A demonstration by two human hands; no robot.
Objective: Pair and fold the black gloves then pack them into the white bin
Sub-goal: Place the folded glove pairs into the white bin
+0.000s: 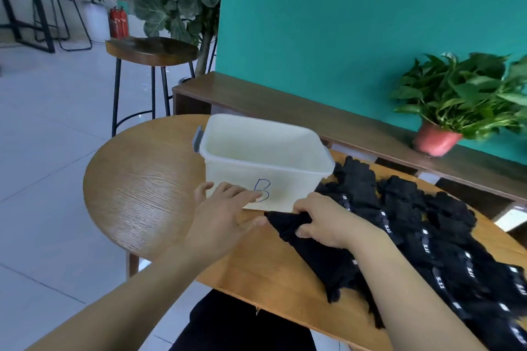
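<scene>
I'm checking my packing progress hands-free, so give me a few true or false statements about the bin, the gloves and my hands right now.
1. The white bin has gloves in it. False: no gloves show inside it.
2. The right hand grips a black glove. True.
3. The left hand lifts the bin by its handle. False: its straight fingers touch the bin's front wall.
4. The pile of black gloves lies on the table, to the right of the bin. True.
5. The bin is marked A. False: it is marked B.
</scene>
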